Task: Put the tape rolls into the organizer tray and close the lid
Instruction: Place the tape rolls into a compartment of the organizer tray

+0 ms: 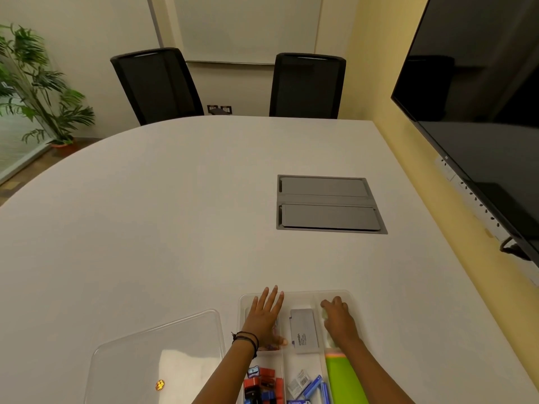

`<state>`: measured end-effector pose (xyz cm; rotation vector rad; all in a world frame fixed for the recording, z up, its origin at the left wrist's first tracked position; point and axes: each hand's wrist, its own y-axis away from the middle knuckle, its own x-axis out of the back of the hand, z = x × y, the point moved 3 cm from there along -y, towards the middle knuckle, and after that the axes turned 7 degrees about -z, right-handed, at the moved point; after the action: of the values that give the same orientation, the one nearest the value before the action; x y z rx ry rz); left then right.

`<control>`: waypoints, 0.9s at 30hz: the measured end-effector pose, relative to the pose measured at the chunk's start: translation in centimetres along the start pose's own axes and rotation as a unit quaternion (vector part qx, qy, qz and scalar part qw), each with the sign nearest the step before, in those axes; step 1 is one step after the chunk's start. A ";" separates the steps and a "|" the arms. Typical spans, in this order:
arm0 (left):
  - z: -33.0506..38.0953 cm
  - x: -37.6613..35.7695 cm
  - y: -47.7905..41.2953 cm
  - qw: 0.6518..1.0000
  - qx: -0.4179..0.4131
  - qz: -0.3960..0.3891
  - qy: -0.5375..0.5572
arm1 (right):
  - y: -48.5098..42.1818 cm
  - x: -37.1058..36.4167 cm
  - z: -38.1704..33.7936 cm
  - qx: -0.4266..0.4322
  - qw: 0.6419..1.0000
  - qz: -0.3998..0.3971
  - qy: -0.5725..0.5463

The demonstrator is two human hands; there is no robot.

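Left hand (264, 319) lay spread flat over the organizer tray (303, 295). Right hand (338, 317) was curled in the tray's right compartment; grasp unclear. Clear lid (157, 354) lay off, left.

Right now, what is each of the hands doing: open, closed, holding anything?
Left hand: open, flat over the organizer tray, holding nothing.
Right hand: curled inside the tray; any contents cannot be told.

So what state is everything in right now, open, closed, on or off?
Organizer tray: open, uncovered.
Lid: off, flat on the table left of the tray.
Table hatch: both flaps closed.
Wall screen: dark.
Left hand: flat, fingers spread.
Right hand: curled inside tray.
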<state>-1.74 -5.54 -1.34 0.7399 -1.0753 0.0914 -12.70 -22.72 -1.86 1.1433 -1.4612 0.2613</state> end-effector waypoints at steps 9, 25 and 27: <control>-0.1 0.0 -0.1 1.000 -0.007 -0.003 -0.010 | -0.1 -0.2 0.2 0.005 1.000 0.008 -0.008; -0.3 0.3 -0.6 1.000 -0.024 -0.007 -0.016 | -0.3 -0.2 0.3 0.002 1.000 0.018 -0.004; -0.3 0.6 -0.7 0.999 -0.026 -0.009 -0.017 | -0.3 -0.1 0.3 0.000 1.000 0.017 -0.003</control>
<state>-0.92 -6.10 -1.28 0.7072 -1.0996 0.0357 -12.70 -23.00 -2.18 1.1204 -1.4874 0.2809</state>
